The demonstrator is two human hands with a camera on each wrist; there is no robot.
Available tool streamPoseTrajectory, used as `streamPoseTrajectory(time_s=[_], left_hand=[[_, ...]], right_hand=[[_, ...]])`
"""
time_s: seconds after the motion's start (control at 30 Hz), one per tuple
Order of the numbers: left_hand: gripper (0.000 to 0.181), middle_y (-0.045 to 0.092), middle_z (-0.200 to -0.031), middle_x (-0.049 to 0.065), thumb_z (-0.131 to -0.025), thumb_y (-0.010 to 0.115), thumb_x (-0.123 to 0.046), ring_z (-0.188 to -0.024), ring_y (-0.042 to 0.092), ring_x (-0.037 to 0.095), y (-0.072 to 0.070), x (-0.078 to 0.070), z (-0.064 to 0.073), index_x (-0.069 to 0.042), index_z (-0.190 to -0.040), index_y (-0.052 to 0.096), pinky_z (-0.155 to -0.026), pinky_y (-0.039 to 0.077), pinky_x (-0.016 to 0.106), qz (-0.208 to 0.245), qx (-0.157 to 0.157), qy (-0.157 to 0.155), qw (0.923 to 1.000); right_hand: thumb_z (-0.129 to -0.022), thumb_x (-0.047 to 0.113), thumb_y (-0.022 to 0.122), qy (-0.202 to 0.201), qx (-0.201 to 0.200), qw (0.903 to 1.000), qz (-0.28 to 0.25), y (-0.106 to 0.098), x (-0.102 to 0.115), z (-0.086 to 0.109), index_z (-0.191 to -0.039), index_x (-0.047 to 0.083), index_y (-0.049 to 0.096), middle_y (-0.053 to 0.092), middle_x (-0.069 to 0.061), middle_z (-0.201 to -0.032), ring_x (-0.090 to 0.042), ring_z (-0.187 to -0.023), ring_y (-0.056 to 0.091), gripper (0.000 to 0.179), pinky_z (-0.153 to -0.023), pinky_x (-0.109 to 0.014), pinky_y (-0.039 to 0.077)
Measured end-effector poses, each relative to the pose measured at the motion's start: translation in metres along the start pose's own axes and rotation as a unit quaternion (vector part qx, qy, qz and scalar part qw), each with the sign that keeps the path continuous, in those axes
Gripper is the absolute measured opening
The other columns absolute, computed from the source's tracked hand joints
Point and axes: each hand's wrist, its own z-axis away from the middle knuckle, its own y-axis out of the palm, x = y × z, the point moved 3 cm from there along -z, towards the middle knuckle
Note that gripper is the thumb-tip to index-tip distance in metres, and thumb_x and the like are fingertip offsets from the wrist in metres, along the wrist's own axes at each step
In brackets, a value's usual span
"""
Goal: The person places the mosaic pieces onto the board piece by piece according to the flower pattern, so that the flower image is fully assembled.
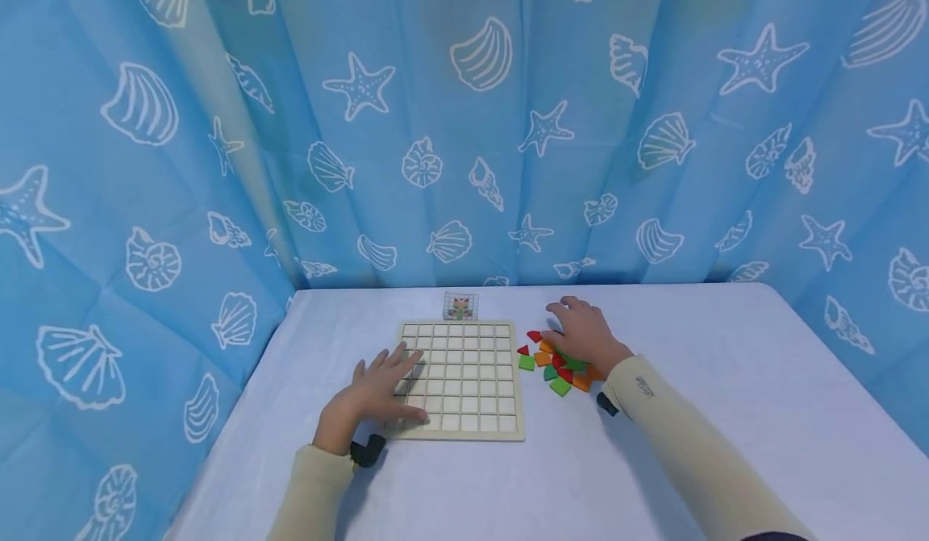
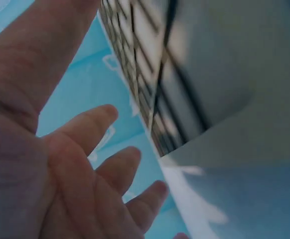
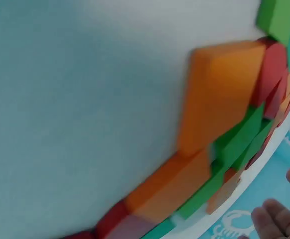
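Over the left part of a pale wooden grid board (image 1: pixel 470 380) my left hand (image 1: pixel 372 396) spreads its fingers, holding nothing. Its palm and spread fingers (image 2: pixel 120 169) show beside the board's edge in the left wrist view. To the right of the board lies a pile of small flat coloured pieces, among them a lime-green square (image 1: pixel 560 386), an orange piece (image 1: pixel 543 359) and a red triangle (image 1: pixel 523 351). My right hand (image 1: pixel 584 335) is over the back of that pile, fingers loosely bent. Up close, the right wrist view has orange (image 3: pixel 224 94), red and green pieces, with the fingertips (image 3: pixel 270 219) apart from them.
A small picture card (image 1: pixel 460 307) with a coloured pattern on a grid stands just behind the board. A white cloth (image 1: pixel 472 493) covers the table. Blue curtains (image 1: pixel 464 122) with white shell and starfish prints hang behind it and along the sides.
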Motion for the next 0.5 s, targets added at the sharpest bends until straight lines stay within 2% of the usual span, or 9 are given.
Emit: streamPoseTrajectory(time_s=[0.2,0.33,0.5], left_hand=[[0.094,0.023,-0.164,0.015,-0.076,0.081,-0.05,-0.15,0.017,0.045,0.004,0.0,0.001,-0.018,-0.153,0.038,-0.116,0.008,0.07,0.009,0.024,-0.018,0.9995],[0.093,0.021,-0.165,0.013,-0.077,0.08,-0.051,-0.151,0.015,0.044,0.007,0.0,0.0,-0.019,-0.154,0.037,-0.117,0.007,0.069,0.01,0.031,-0.026,0.9992],[0.093,0.021,-0.165,0.012,-0.077,0.079,-0.052,-0.151,0.013,0.042,0.01,0.001,-0.001,-0.021,-0.154,0.036,-0.118,0.007,0.069,0.018,0.035,-0.03,0.9987]], right_hand=[[-0.091,0.033,0.071,0.008,0.029,0.9973,-0.067,-0.001,0.018,-0.011,-0.126,0.01,0.066,0.059,-0.015,-0.128,-0.031,-0.115,0.054,0.042,-0.101,-0.053,0.048],[-0.09,0.03,0.072,0.03,0.069,0.9932,-0.089,0.005,0.023,-0.015,-0.121,0.009,0.068,0.062,-0.011,-0.117,-0.025,-0.101,0.055,0.038,-0.094,-0.044,0.053],[-0.089,0.026,0.074,0.051,0.081,0.9903,-0.101,0.012,0.025,-0.017,-0.115,0.005,0.069,0.063,-0.01,-0.107,-0.023,-0.093,0.057,0.034,-0.088,-0.04,0.055]])
